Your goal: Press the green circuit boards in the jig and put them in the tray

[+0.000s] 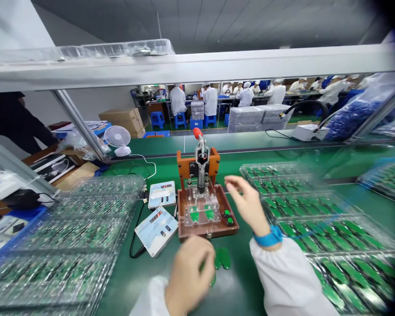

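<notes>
My left hand [188, 273] hovers low in front of the brown test jig [208, 221], its fingers curled around a small green circuit board that peeks out at its right edge. Two more green boards [222, 258] lie on the green mat beside it. My right hand [246, 202] is raised to the right of the jig with fingers spread and nothing in it, a blue band on the wrist. The jig carries a toggle clamp with a red-tipped lever [198, 133] standing up, and two green boards [201, 213] sit under its clear plate.
Clear trays of green boards [319, 219] fill the right side. Stacked clear trays [62, 237] fill the left. Two white meter boxes [158, 219] lie left of the jig, a small white fan [117, 139] behind. Other workers in white sit far off.
</notes>
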`<state>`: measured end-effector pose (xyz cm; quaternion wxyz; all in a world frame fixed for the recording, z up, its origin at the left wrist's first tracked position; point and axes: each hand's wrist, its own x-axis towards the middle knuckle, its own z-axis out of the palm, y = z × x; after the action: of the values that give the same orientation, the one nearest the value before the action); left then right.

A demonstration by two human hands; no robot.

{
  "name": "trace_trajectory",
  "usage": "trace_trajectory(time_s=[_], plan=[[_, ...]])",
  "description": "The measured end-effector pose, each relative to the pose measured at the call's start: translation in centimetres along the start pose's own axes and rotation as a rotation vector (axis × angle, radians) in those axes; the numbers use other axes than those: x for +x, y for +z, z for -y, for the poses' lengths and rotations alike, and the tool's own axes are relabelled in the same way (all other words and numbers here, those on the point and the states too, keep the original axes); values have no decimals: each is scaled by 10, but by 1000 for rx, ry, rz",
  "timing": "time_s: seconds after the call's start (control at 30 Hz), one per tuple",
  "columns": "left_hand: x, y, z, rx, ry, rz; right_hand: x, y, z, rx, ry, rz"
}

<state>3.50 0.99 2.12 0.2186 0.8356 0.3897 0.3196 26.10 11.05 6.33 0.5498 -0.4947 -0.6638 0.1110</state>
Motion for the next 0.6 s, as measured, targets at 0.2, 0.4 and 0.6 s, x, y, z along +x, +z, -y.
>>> trace_trajectory(time_s=[0.2,0.4,0.6], plan=[[41,-19,53,227,-190,-267,-54,37,-7,-57,20,195],[52,-9,56,242,-159,-313,-46,39,-1,22,93,267],[22,0,62,19,-315,-504,-71,27,18,188,297,260]])
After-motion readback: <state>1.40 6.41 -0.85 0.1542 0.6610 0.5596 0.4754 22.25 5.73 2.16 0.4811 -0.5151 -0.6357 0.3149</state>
